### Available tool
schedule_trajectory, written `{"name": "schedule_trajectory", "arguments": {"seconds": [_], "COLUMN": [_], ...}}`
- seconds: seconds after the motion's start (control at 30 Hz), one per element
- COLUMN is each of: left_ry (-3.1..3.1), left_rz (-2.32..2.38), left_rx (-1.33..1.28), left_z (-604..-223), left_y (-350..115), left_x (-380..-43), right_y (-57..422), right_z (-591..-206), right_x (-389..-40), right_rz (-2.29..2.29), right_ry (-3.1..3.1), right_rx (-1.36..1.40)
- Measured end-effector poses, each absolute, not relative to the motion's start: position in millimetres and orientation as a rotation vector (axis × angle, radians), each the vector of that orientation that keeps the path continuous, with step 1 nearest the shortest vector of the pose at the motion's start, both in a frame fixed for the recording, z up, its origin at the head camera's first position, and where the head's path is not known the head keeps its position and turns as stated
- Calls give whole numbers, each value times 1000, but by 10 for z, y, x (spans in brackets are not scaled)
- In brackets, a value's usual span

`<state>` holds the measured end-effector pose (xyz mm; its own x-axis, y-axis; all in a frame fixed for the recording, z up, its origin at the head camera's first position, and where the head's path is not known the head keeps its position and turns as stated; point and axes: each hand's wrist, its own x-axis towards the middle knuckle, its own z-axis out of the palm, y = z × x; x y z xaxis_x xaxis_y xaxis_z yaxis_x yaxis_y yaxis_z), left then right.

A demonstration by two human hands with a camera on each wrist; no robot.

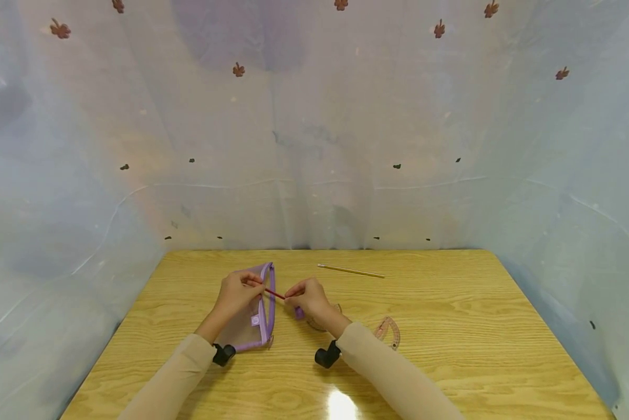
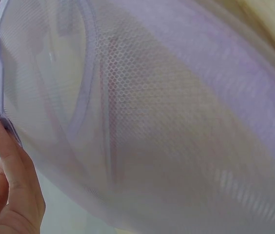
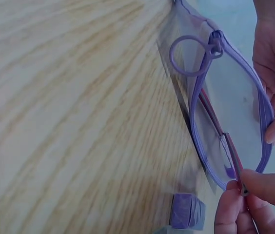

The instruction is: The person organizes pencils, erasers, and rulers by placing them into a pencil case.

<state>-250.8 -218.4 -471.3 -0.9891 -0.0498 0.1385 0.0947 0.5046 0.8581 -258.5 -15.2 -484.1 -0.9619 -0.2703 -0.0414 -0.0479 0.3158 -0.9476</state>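
A lilac mesh zip pouch lies on the table with its zipped mouth gaping to the right. My left hand pinches the edge of that mouth between thumb and fingers, as the left wrist view also shows. My right hand pinches a slim red pencil by its near end. The pencil's other end reaches into the pouch mouth. Through the mesh, a dark red stick shows inside. A ring-shaped zip pull hangs at one end of the zip.
Beneath my right hand lies a small purple block. A yellow pencil lies farther back on the wooden table. A clear protractor sits by my right forearm, and another clear curved piece is partly hidden under my right wrist.
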Motion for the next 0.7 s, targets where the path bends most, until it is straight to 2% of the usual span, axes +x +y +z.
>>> {"name": "schedule_trajectory", "arguments": {"seconds": [0.7], "left_ry": [-2618], "left_rz": [-1452], "left_rx": [-17], "left_z": [-4664], "left_y": [-2186], "left_x": [-2478], "right_y": [-220], "right_z": [-4857], "right_x": [-2477], "right_rz": [-1780], "right_ry": [2218], "right_rx": [-292]}}
